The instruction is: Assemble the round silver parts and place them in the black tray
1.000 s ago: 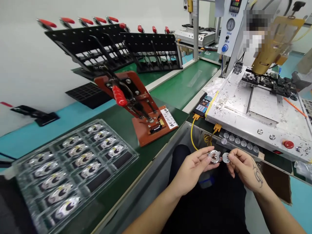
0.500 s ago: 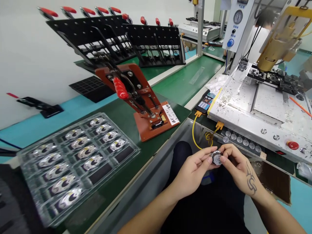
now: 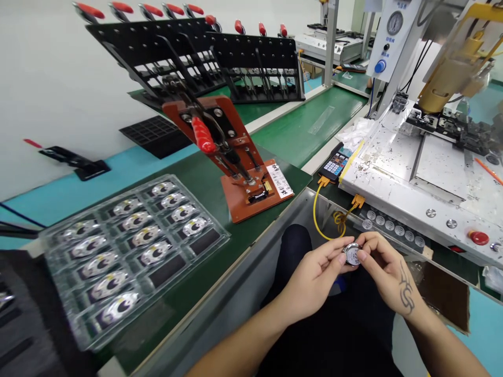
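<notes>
Between both hands, above my lap, is a small round metal part (image 3: pixel 352 254) with a printed pale face. My left hand (image 3: pixel 314 275) pinches its left side between thumb and fingers. On the other side, my right hand (image 3: pixel 387 269) holds its edge with thumb and fingertips. A clear plastic tray (image 3: pixel 157 298) on the green bench to the left holds several shiny metal parts in its pockets. Behind the tray's right side stands a brown clamp fixture (image 3: pixel 236 209) with a red handle, its upper plate tilted up.
Black fixtures with red handles (image 3: pixel 259 63) stand at the back. At right is a white machine (image 3: pixel 393 183) with a red button, and a keypad (image 3: pixel 336 163) beside it. Round labels (image 3: pixel 389 225) lie near its front edge; a yellow cable (image 3: pixel 315 212) hangs nearby.
The surroundings have shifted slightly right in the view, and the tray also sits a little higher. Both hands keep hold of the round part, whose printed face is turned slightly more into view.
</notes>
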Tool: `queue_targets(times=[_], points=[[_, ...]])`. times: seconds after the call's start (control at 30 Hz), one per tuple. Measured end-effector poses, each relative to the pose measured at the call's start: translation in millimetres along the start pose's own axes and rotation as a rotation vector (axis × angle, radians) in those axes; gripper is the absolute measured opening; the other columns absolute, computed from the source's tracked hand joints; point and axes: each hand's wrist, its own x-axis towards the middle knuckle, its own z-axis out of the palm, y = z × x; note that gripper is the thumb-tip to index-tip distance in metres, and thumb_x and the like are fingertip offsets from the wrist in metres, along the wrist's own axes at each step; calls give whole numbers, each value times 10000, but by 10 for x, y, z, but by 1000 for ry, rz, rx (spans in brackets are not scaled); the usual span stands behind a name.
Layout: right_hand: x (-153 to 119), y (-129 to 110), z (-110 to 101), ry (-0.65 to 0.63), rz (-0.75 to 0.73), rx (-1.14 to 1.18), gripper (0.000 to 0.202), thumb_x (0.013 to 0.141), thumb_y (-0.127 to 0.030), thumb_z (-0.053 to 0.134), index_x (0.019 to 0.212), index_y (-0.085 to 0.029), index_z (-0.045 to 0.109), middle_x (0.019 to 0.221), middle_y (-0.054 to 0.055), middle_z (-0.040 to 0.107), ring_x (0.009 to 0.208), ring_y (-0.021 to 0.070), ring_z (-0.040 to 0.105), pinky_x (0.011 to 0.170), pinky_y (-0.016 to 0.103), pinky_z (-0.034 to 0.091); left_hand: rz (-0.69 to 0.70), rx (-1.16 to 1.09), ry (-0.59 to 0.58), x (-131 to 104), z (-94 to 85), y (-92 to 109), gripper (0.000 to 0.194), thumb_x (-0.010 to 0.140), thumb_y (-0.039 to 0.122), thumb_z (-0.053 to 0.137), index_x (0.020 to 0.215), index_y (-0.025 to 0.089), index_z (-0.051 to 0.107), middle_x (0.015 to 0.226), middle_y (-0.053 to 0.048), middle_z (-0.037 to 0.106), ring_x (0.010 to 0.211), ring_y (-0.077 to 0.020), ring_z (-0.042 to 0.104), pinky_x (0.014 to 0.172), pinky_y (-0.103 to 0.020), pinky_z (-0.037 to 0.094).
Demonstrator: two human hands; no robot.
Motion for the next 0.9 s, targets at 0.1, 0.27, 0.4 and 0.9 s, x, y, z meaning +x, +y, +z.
queue_targets(times=[0.1,0.27,0.4,0.9], points=[[-11,7,18,24,-6,-15,274,1047,-437,640,872,-227,628,1079,83,655,979,228,625,852,335,548,3,0,-2,-4,23,-13,441,985,440,757,1365,216,745,1293,-119,790,1195,-322,760,1083,-499,624],[-34,29,42,56,-21,-30,259,1053,-403,634,863,-228,612,1074,75,652,957,217,622,835,323,539,19,6,6,-6,46,-78,462,989,463,745,1379,215,734,1323,-122,779,1201,-315,756,1094,-488,617],[-42,38,46,71,-28,-39,262,1058,-393,626,857,-227,600,1073,80,648,951,221,620,831,332,534,36,6,25,-3,55,-108,467,991,463,742,1377,199,732,1326,-131,776,1206,-322,753,1095,-492,615],[-11,232,10,6,-233,-397,87,1074,-304,613,1111,-233,579,1065,69,582,940,212,595,854,371,524,158,540,3,36,-31,-52,371,1042,296,590,1386,197,686,1304,-123,792,1133,-275,793,1036,-401,637]])
